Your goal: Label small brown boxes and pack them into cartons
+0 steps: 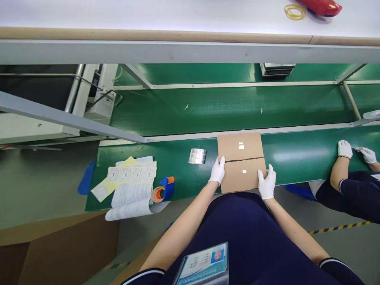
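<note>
Two flat brown cardboard boxes lie against each other on the green bench, a far box (248, 149) with two small white labels and a near box (237, 178) with one. My left hand (218, 171), in a white glove, grips the near box's left side close to the seam between the boxes. At the opposite side, my gloved right hand (266, 183) holds the near box's right edge, thumb on top and fingers pointing forward. Left of the boxes rests a silvery sheet of labels (197, 156).
Printed papers (132, 174) and a blue tape dispenser (168, 189) with orange tape sit on the bench's left end. A co-worker's gloved hands (344, 149) are at the right. Overhead runs a white shelf (148, 16) holding rubber bands (295, 12) and a red tool (322, 7).
</note>
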A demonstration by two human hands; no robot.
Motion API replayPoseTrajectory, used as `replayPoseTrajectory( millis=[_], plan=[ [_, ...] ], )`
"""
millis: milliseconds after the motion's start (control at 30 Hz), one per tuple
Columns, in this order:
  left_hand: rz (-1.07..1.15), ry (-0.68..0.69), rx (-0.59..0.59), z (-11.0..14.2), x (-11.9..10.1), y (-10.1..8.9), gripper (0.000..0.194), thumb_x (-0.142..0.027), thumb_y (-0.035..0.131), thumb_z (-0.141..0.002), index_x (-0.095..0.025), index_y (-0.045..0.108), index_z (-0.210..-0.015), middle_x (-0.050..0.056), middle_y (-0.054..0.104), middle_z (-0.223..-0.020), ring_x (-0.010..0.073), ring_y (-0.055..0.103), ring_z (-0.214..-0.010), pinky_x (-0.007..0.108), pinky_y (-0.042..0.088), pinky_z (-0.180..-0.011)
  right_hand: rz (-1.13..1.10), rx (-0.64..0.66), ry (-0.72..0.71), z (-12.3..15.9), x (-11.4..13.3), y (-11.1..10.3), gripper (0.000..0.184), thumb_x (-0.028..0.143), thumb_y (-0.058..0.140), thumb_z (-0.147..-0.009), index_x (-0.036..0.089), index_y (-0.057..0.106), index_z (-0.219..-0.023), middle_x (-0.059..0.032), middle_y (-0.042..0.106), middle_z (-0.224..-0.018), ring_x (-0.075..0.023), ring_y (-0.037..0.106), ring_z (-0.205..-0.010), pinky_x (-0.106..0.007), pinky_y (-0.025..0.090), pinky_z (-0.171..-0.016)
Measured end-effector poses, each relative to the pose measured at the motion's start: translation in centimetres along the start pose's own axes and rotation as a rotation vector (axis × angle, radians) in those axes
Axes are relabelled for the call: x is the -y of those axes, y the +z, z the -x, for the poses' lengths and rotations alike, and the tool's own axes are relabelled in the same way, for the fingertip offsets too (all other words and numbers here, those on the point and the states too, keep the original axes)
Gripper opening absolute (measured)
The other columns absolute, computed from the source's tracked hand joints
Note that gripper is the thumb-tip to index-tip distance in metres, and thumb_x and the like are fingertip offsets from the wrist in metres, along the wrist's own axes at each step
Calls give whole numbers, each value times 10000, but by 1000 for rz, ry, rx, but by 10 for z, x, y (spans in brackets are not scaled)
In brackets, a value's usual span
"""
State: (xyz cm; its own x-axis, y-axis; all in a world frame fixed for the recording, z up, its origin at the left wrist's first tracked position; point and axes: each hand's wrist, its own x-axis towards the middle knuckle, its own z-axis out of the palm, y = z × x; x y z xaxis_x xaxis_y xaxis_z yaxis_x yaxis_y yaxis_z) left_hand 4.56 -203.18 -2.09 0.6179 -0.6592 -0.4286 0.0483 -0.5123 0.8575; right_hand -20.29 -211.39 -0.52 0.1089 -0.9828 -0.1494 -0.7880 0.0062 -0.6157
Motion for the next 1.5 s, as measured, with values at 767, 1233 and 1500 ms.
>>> replayPoseTrajectory(
  millis=[767,1233,1500],
  plan=[
    [55,18,100,9,6,-10,589,-610,326,-1043,-280,486,-1503,56,577,-1504,227,546,-1380,371,449,-1152,-70,511,-195,4,65,-16,219,322,464,-950,228,630,-841,-17,705,-829,-179,625,-791,-293,431,-769],
    [107,-16,96,10,-7,-13,588,-657,384,-1011,-262,578,-1400,82,617,-1448,259,576,-1328,383,450,-1117,453,499,-236,17,85,-5,261,353,392,-1023,226,609,-951,-55,709,-961,-180,654,-807,-285,381,-691],
    [364,-257,159,10,-14,-17,683,-715,508,-936,-276,543,-1459,76,586,-1498,283,540,-1377,399,410,-1158,399,368,87,-43,53,-40,569,658,640,-831,180,601,-1138,-145,738,-1050,-292,696,-991,-380,499,-860]
  ],
)
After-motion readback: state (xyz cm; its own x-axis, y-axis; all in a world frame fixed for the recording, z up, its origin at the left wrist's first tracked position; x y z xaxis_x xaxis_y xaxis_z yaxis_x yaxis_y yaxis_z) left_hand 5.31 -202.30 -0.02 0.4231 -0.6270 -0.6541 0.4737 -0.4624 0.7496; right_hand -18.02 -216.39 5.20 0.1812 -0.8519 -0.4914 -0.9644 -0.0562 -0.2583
